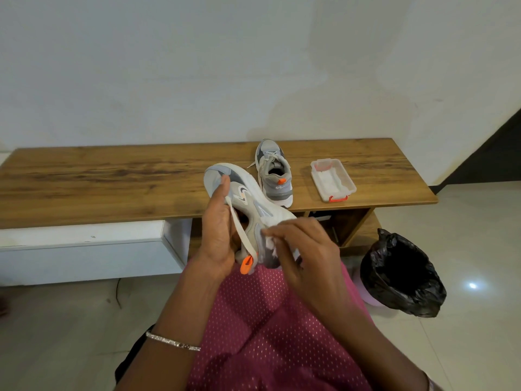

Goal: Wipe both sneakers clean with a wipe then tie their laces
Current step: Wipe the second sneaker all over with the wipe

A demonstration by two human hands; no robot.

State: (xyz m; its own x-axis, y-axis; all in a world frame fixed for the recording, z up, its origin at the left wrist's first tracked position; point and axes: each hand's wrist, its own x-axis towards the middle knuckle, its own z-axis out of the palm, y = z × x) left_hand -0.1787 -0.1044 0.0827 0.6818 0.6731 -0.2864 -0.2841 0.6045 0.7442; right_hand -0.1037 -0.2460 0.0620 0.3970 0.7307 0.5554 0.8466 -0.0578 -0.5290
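**Sneaker held over the lap, wipe pressed to its heel**

The left hand (220,235) is raised in front of the body, palm turned inward. Its fingers wrap the grey-and-white mesh sneaker (248,193) from the opening side, and the thumb lies up along the upper toward the toe. The shoe is on its side, sole to the right, toe pointing away. Its flat white lace (239,230) hangs loose across the palm down to the orange heel tab (246,265). The right hand (304,249) comes in from the right with its fingers bent, pinching a crumpled white wipe (270,244) against the heel end of the shoe. A thin silver bracelet (172,341) circles the left wrist, and a pink dotted garment (267,320) covers the lap below.

The second matching sneaker (275,176) stands upright on the long wood-grain desk (112,182), heel toward the camera and laces untied. Near it to the right lies a clear plastic box with orange clasps (350,184), open, with white wipes inside. The desk stands against a plain white wall (197,66), with a white drawer unit (84,255) under its left part. On the pale tiled floor (465,249) to the right stands a bin lined with a black plastic bag (403,272).
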